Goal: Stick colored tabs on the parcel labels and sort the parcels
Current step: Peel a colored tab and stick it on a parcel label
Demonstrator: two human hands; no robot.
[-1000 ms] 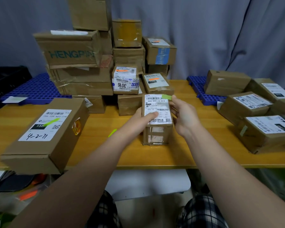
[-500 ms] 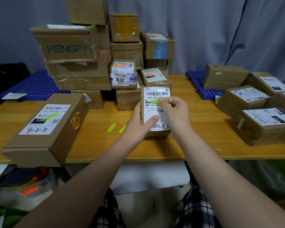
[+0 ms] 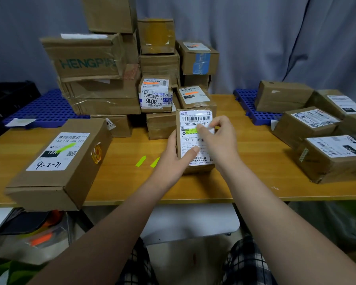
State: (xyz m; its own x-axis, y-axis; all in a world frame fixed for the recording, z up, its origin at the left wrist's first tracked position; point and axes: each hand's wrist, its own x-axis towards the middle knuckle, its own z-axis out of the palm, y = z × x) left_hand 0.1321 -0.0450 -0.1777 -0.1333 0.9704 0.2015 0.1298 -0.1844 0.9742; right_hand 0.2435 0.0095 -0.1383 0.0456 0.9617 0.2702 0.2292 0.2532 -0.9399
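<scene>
While left grip (image 3: 173, 153) clasps parcel (image 3: 194, 119), right grip (image 3: 220, 138) pinches green tab (image 3: 190, 131); stacked boxes (image 3: 160, 63) behind

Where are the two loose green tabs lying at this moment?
Head view: the loose tabs lie on the table, left of centre, between the big box and the left hand gripping the parcel.

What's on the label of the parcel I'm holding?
A green tab lies across the label of the parcel, below the number line. The right hand pinches one end, hiding it and that side of the label. The left hand thumb covers some lower print.
</scene>
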